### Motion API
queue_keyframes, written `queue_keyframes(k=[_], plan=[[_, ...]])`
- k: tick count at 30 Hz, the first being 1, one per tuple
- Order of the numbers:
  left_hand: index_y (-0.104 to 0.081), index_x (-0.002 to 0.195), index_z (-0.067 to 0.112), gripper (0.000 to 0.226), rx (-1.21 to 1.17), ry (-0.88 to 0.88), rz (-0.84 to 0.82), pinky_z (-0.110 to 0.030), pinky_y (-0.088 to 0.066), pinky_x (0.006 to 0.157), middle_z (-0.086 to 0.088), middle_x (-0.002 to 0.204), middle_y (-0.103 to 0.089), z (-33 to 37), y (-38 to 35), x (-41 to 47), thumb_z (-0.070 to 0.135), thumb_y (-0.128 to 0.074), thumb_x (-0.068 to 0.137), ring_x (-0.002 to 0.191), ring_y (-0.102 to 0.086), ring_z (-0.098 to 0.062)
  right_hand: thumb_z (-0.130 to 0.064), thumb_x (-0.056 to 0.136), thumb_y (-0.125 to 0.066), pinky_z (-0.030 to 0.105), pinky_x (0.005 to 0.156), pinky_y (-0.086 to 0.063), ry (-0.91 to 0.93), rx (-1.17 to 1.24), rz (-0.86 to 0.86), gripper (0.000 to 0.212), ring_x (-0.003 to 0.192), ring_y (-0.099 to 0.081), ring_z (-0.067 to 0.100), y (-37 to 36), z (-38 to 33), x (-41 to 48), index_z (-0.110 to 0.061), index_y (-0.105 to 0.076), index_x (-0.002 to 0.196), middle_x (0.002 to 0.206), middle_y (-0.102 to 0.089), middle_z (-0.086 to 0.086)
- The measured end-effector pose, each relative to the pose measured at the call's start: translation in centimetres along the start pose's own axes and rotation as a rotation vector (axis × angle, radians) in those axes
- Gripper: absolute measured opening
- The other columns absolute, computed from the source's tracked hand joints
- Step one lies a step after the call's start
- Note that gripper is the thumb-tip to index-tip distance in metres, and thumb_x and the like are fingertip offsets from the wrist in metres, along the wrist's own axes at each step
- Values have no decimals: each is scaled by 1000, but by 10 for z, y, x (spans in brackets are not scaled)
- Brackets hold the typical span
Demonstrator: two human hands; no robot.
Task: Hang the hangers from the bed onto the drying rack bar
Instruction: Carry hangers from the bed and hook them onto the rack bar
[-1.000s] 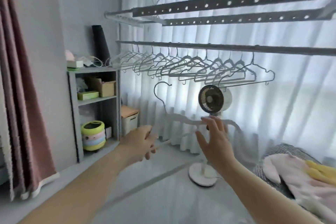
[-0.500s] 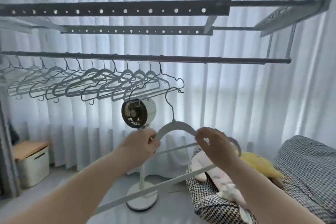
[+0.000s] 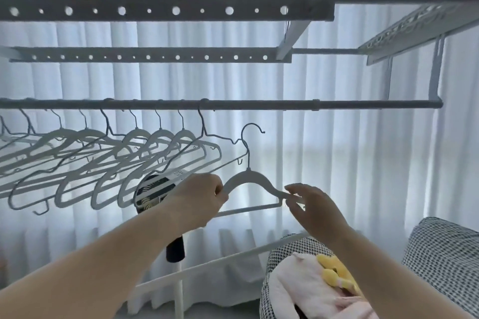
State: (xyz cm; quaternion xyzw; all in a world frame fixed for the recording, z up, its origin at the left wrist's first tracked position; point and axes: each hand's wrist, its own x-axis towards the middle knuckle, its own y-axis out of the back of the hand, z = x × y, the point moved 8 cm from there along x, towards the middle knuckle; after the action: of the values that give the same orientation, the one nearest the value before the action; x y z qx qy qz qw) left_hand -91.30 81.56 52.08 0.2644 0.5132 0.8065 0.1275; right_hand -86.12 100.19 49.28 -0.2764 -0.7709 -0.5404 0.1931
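We've got the hanger [image 3: 248, 176] between our hands: left hand [image 3: 199, 199] grips one shoulder, right hand [image 3: 313, 204] pinches the other, top just short of the bar [image 3: 259, 105] above them.

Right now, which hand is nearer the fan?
Left. The left hand sits in front of the fan, overlapping it; the right hand is farther right, across the held hanger.

Matt hanger [image 3: 248, 179] with thin metal hook [image 3: 247, 159], dull metal bar [image 3: 259, 105], sheer cloth curtain [image 3: 337, 163]

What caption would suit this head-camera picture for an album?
Left hand and right hand hold a white hanger below the drying rack bar, beside the row of hung hangers.
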Motion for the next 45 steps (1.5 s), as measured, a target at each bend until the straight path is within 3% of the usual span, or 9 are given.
queue_keyframes(k=[9, 12, 14, 18, 21, 28, 34, 39, 45], plan=[[-59, 82, 7, 24, -56, 84, 219, -26, -51, 48, -7, 69, -62, -26, 36, 77, 23, -46, 94, 39, -55, -13, -17, 92, -47, 27, 114, -15, 126, -160, 158, 46, 138, -25, 18, 1, 3, 118, -18, -38, 137, 148, -32, 0], [-58, 79, 10, 24, -29, 121, 268, -25, -52, 49, -9, 71, -65, -27, 54, 102, 24, -46, 95, 41, -58, -13, -7, 65, -78, 45, 100, -42, 300, -274, 313, 52, 117, -56, 31, 12, -12, 154, -8, -62, 114, 125, -58, 14], [-56, 76, 13, 25, 4, 152, 296, -28, -55, 54, -11, 74, -68, -25, 62, 118, 26, -45, 95, 46, -61, -17, -8, 54, -84, 51, 91, -46, 327, -365, 348, 56, 107, -62, 33, 18, -13, 175, -7, -65, 107, 115, -64, 17], [-53, 73, 13, 26, 50, 210, 310, -31, -56, 60, -15, 78, -69, -16, 60, 147, 21, -42, 95, 51, -62, -21, -19, 94, -42, 39, 116, -6, 280, -388, 219, 52, 144, -9, 21, 18, 7, 207, -10, -22, 141, 155, -15, 5], [-56, 85, 6, 22, 55, 260, 293, -31, -56, 62, -18, 84, -69, -14, 49, 163, 18, -41, 96, 53, -60, -23, -21, 95, -38, 38, 116, 0, 304, -430, 192, 53, 143, -5, 21, 14, 16, 215, -11, -16, 142, 154, -9, 2], [-55, 85, 7, 21, 57, 327, 265, -22, -50, 49, -17, 86, -69, -19, 21, 182, 16, -40, 96, 50, -59, -20, -15, 89, -51, 45, 116, -5, 414, -304, 264, 52, 141, -18, 29, 18, 18, 218, -4, -34, 137, 150, -27, 12], [-57, 98, 6, 19, 74, 359, 254, -19, -47, 44, -12, 78, -64, -23, 6, 182, 16, -41, 96, 42, -54, -13, -21, 92, -46, 43, 116, 3, 433, -299, 253, 53, 143, -9, 25, 13, 19, 218, -11, -27, 140, 153, -17, 8], [-58, 96, 8, 19, 50, 377, 245, -27, -55, 55, -13, 76, -63, -24, -1, 183, 16, -41, 95, 50, -58, -19, -21, 92, -46, 43, 116, 4, 458, -321, 261, 57, 143, -8, 25, 12, 21, 218, -14, -23, 143, 154, -15, 8], [-59, 89, 9, 24, 145, 387, 242, -28, -50, 66, -2, 64, -57, -22, -2, 174, 27, -44, 94, 61, -59, -18, -8, 54, -82, 56, 104, -27, 485, -268, 426, 58, 112, -56, 45, 4, 23, 221, -2, -62, 108, 117, -61, 24]])
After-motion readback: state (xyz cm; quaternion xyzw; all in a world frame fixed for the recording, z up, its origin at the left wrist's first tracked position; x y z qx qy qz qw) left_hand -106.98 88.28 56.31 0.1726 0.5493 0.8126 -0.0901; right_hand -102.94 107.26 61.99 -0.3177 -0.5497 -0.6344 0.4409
